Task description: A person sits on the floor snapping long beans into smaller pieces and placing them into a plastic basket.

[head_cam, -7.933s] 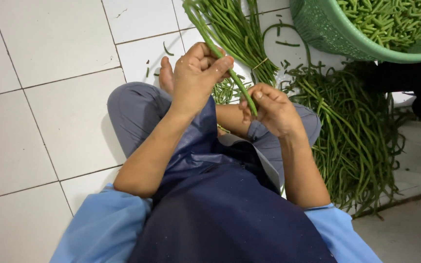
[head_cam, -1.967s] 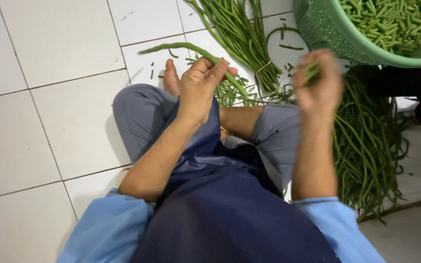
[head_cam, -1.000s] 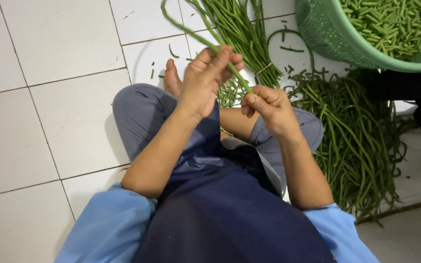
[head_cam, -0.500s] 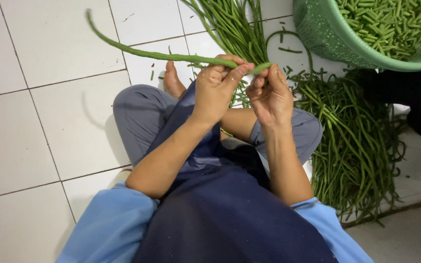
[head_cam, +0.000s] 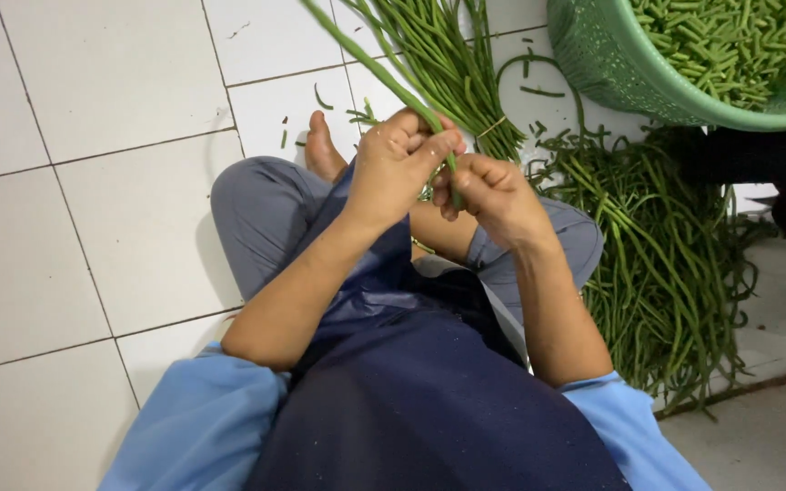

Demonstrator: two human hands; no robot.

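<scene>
1. While both hands meet above the lap, the left hand [head_cam: 399, 162] is curled around a long green bean [head_cam: 370, 65], thumb and fingers pinching the slim, smooth pod where it enters the fist.
2. That bean is a thin, round, flexible stalk; it runs from the hands up and to the left until it leaves the top edge of the view.
3. Touching the left, the right hand [head_cam: 491, 193] is clenched on the near end of the same bean, its fingers folded tight.
4. Just beyond the hands lies a tied bundle of beans [head_cam: 438, 55], straight and stringy, on the glossy white tiled floor [head_cam: 93, 182].
5. To the right a loose pile of beans [head_cam: 675, 245] sprawls in tangled, wiry strands.
6. Above that pile sits a green plastic basket [head_cam: 611, 64] with a perforated wall, filled with short cut bean pieces [head_cam: 730, 41].
7. Small green scraps [head_cam: 320, 95] dot the tiles near a bare foot [head_cam: 322, 150].
</scene>
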